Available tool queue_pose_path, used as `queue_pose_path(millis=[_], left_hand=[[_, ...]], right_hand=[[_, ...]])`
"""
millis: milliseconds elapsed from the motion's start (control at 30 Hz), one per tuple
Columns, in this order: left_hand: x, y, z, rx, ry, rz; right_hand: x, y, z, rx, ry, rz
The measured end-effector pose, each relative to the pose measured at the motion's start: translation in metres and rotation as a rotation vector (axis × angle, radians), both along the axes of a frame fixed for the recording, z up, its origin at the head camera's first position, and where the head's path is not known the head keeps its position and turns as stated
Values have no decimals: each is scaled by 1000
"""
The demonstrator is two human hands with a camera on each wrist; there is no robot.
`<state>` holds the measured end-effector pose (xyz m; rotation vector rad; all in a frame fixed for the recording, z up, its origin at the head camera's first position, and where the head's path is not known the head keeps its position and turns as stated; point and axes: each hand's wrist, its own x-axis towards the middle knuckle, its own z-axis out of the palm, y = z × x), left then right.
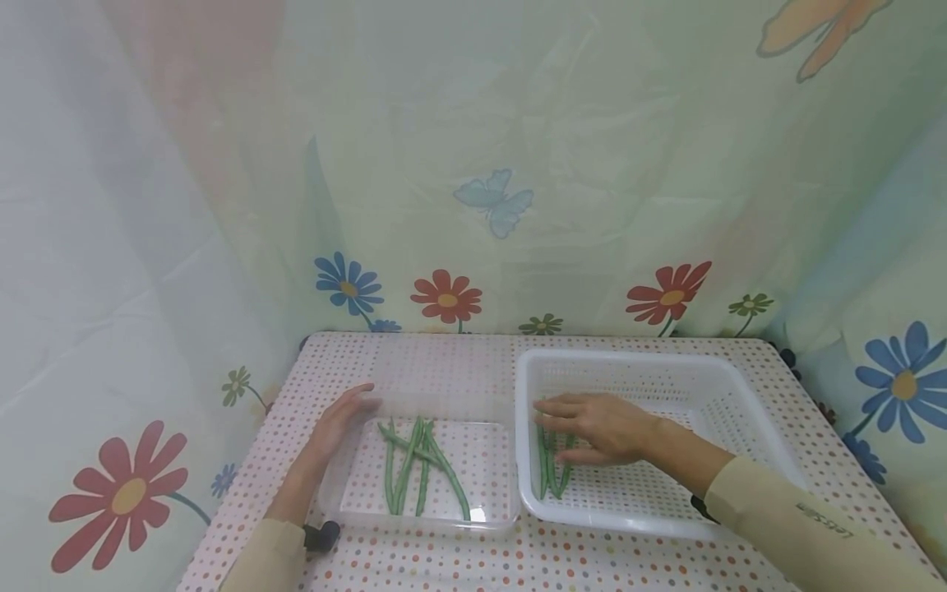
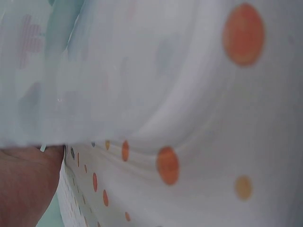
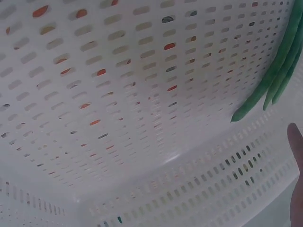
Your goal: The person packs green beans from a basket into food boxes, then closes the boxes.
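A clear plastic container (image 1: 337,489) stands on the left, with several green beans (image 1: 406,469) lying crossed on its bottom. My left hand (image 1: 336,423) rests along the container's left wall, fingers extended near the back left corner. The left wrist view shows the container's cloudy wall (image 2: 118,90) close up. To the right is a white perforated basket (image 1: 629,356). Inside it, my right hand (image 1: 602,427) reaches over a few green beans (image 1: 543,473) by the left wall, fingers spread and partly covering them. Their ends (image 3: 265,87) show in the right wrist view, beside a fingertip (image 3: 296,142).
A dotted cloth (image 1: 562,559) covers the table. Behind the container lies a translucent flat panel (image 1: 444,362). Floral curtains (image 1: 577,214) hang at the back and both sides. The basket's left rim stands right next to the container's right side.
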<state>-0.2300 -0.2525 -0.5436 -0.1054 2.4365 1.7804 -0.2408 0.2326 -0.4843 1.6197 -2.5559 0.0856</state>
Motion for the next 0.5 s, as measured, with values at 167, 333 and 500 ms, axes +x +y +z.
queue_pose_path(millis=[167, 333, 500], left_hand=[[0, 0, -1, -2, 1, 3], [-1, 0, -1, -9, 8, 3], [-1, 0, -1, -19, 10, 7]], right_hand=[[1, 3, -4, 78, -103, -35], [1, 8, -8, 127, -177, -58], [0, 12, -15, 180, -216, -87]])
